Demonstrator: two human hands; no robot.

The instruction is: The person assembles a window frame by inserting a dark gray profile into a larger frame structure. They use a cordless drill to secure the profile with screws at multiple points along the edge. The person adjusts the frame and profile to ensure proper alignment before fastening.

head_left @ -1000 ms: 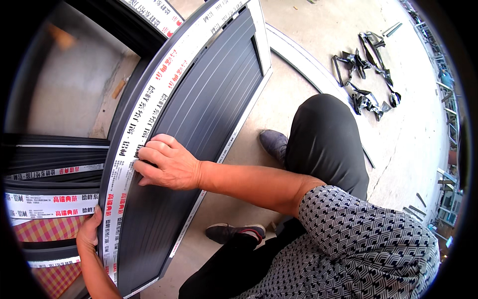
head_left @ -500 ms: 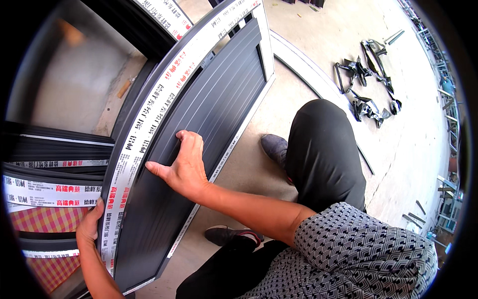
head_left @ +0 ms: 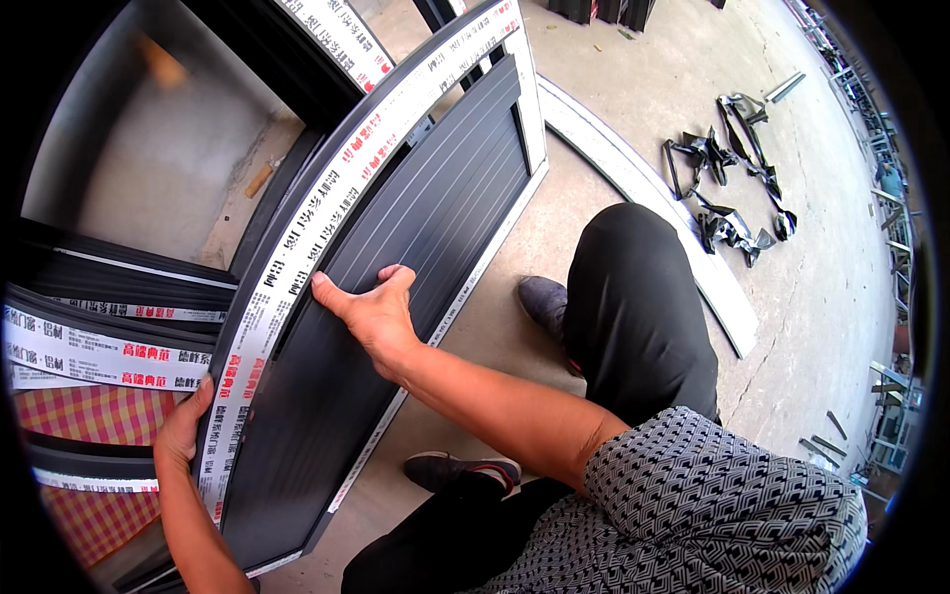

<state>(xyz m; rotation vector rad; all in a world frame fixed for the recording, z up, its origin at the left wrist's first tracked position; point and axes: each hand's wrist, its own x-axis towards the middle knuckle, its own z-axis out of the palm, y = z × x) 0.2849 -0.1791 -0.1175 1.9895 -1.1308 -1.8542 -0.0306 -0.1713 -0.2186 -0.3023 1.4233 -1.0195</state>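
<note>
A large framed panel stands tilted before me, made of dark grey slats. Its frame is dark, with white printed protective tape along the face. My left hand grips the frame's outer left edge low down, thumb along the edge; its other fingers are partly hidden. My right hand presses on the slats with thumb and fingers apart, the thumb tip touching the inner edge of the frame. A narrow dark gap shows between slats and frame above this hand.
More taped dark profiles lie at left over a red-and-yellow checked cloth. A long white-topped strip rests on the floor beyond my knee. Crumpled black wrapping lies farther right. Metal racks line the far right.
My right hand has shifted slightly on the slats, its thumb now up at the frame's inner edge. The left hand keeps its grip. The view has moved a little.
</note>
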